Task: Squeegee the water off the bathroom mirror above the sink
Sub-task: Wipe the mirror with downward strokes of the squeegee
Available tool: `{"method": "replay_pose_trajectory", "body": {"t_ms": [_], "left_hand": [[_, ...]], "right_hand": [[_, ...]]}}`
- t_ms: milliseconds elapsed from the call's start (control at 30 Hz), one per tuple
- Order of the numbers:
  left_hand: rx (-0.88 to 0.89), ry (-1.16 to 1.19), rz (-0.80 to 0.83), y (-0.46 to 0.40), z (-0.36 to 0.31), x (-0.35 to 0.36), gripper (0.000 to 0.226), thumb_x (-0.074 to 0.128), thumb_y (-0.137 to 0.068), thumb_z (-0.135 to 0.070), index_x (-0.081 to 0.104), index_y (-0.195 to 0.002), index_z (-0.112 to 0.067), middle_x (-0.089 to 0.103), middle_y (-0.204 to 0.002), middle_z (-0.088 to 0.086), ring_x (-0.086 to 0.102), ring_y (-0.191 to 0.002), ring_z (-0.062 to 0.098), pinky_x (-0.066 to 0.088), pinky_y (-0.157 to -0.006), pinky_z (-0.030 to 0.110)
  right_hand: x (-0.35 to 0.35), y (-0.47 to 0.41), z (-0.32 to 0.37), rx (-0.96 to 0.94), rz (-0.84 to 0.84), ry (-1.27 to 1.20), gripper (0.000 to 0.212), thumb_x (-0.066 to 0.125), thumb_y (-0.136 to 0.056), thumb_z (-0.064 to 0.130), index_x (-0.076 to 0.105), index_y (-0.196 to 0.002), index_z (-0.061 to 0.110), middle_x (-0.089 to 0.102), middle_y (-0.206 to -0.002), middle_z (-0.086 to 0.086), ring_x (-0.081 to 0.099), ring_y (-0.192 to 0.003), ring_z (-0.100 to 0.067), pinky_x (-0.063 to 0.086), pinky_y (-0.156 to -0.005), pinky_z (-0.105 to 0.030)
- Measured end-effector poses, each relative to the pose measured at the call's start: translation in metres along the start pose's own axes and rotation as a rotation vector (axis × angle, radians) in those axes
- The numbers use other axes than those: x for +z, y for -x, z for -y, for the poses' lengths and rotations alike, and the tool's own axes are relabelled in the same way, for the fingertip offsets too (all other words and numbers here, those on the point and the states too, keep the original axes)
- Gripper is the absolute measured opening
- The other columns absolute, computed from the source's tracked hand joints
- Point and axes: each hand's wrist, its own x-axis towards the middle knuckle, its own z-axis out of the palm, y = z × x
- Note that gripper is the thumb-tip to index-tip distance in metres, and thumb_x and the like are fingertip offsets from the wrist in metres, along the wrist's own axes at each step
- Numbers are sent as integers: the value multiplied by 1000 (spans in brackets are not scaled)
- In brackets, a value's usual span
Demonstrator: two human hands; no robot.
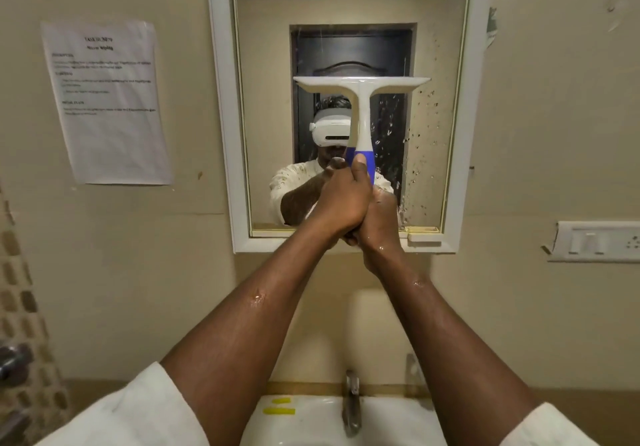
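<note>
Far left: tiled wall strip [20, 307] with a metal fitting [14, 362] at the edge, blurred. Printed sheet [107, 99] stuck on the beige wall, left of the mirror, text unreadable.

Centre: white-framed mirror [263, 99] above the sink [311, 421]. Left half of the glass looks mostly clear; droplets and streaks concentrated on the right half [422, 127]. Reflects a dark door and a person in a white headset and light shirt.

Squeegee [362, 106] upright against the mirror, white T-shaped head level at mid-height, blade edge up, blue lower handle. Head spans roughly the middle of the glass, well clear of both frame sides.

Left hand [341, 203] wrapped round the blue handle, fingers curled tight, thumb laid up along the grip. Right hand [379, 220] just beside and slightly below, touching the left, clasped round the handle's lower end; fingers mostly hidden behind the left hand, so exact finger layout can't tell, but curled on the handle. Both forearms wet, raised together, light sleeves at the bottom corners.

Below: metal tap [351, 404] at the sink's back rim, two yellow tape strips [278, 407] on the rim left of it.

Right: small latch block [424, 237] on the mirror frame's lower right corner. Torn sticker [491, 26] on the wall by the frame's upper right. White switch and socket plate [599, 241] on the far right wall.
</note>
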Motion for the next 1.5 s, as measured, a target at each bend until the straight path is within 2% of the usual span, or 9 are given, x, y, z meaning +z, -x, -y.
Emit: {"method": "replay_pose_trajectory", "body": {"t_ms": [133, 300, 433, 567, 733, 933, 1200, 1367, 1500], "left_hand": [[-39, 49, 1, 19, 13, 10, 58, 19, -100, -48, 62, -109, -10, 67, -94, 5, 63, -85, 16, 45, -68, 26], [-99, 75, 63, 39, 25, 17, 64, 17, -100, -49, 62, -118, -8, 68, -111, 11, 64, -101, 22, 51, -92, 41], [-148, 53, 80, 57, 37, 22, 63, 16, -99, -52, 62, -115, -12, 68, -102, 11, 63, -94, 23, 52, -86, 40], [-167, 42, 80, 77, 51, 29, 56, 17, -99, -51, 57, -81, -16, 61, -77, 3, 60, -75, 19, 47, -66, 32], [-220, 40, 95, 101, 68, 39, 59, 20, -99, -50, 51, -62, -17, 56, -62, 3, 52, -55, 15, 39, -53, 28], [-260, 26, 122, 121, 78, 46, 60, 19, -99, -50, 56, -69, -14, 62, -73, 9, 57, -67, 25, 43, -63, 33], [-349, -4, 160, 143, 89, 52, 57, 18, -98, -53, 57, -83, -14, 66, -88, 11, 63, -81, 27, 49, -70, 36], [-395, -25, 177, 155, 87, 51, 59, 17, -99, -52, 59, -87, -11, 67, -94, 14, 63, -90, 31, 51, -82, 42], [-400, -8, 177, 156, 77, 48, 54, 18, -99, -49, 53, -76, -15, 63, -87, 12, 59, -83, 29, 50, -81, 42]], "right_hand": [[-6, 20, -15, 43, -2, -16, 29, 47, -98, 40, 61, -77, 25, 67, -59, 5, 68, -57, -10, 49, -43, -19], [-13, 38, -35, 112, 4, -3, 35, 45, -97, 46, 65, -91, 18, 67, -69, -1, 65, -56, -9, 45, -42, -19], [-18, 56, -50, 165, 14, -14, 44, 46, -94, 51, 65, -81, 13, 64, -59, 0, 62, -55, -14, 45, -44, -23], [-24, 77, -64, 212, 38, -36, 46, 45, -93, 53, 64, -75, 15, 59, -52, 4, 56, -47, -10, 41, -40, -21], [-32, 101, -82, 270, 46, -48, 54, 48, -88, 57, 61, -75, 6, 55, -58, -6, 49, -49, -15, 38, -43, -24], [-40, 122, -95, 324, 40, -20, 49, 46, -92, 53, 63, -79, 8, 57, -57, -4, 49, -43, -11, 37, -39, -21], [-44, 146, -105, 435, 24, -1, 60, 44, -92, 57, 67, -88, 2, 67, -72, -23, 56, -53, -22, 41, -43, -24], [-46, 160, -102, 489, 15, -10, 53, 47, -93, 54, 64, -83, 5, 62, -62, -11, 52, -48, -17, 39, -42, -21], [-48, 162, -89, 470, 12, 49, 51, 45, -94, 52, 63, -79, 6, 57, -54, -4, 49, -43, -13, 37, -41, -22]]}}
